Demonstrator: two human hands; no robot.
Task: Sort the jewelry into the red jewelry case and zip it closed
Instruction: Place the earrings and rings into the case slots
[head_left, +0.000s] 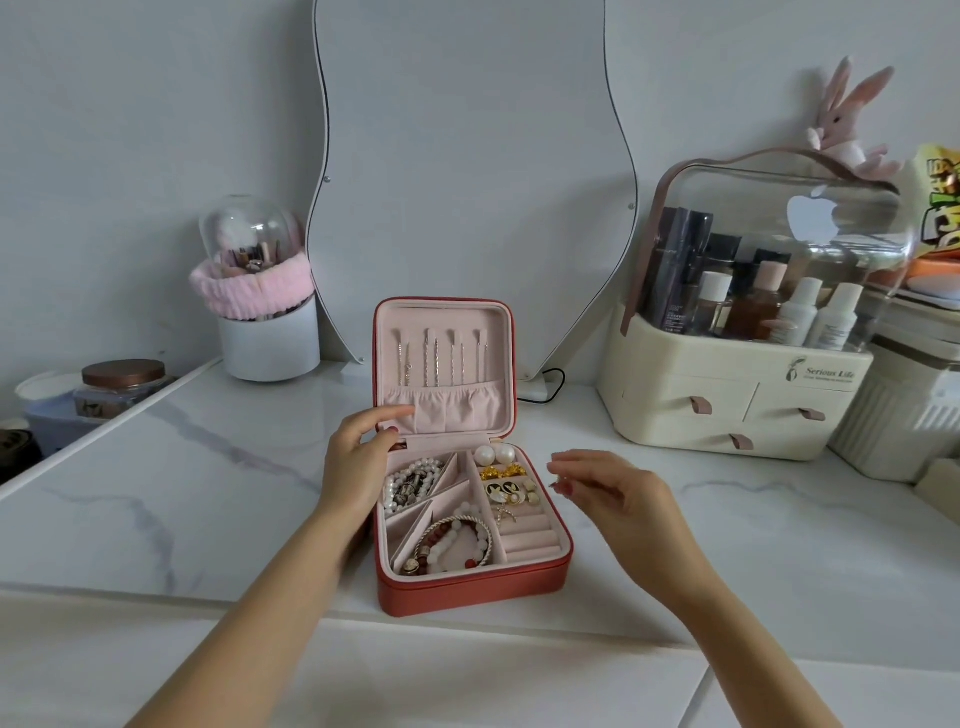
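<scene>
The red jewelry case (470, 590) lies open in the middle of the marble table, its lid (444, 364) standing upright with several thin necklaces hanging inside. The pink tray holds a pearl necklace (410, 480), a bead bracelet (457, 543), two large pearl earrings (493, 455), gold pieces (503, 472) and brooches (511, 491). My left hand (358, 457) rests at the case's left side, fingers touching the lid's lower edge. My right hand (608, 491) hovers just right of the case, fingers loosely curled, holding nothing that I can see.
A wavy mirror (467, 156) leans on the wall behind the case. A cream cosmetics organizer (737, 405) with bottles stands at the right. A white brush holder (267, 343) with a pink headband is at the back left, a jar (122, 387) beyond the table's left edge.
</scene>
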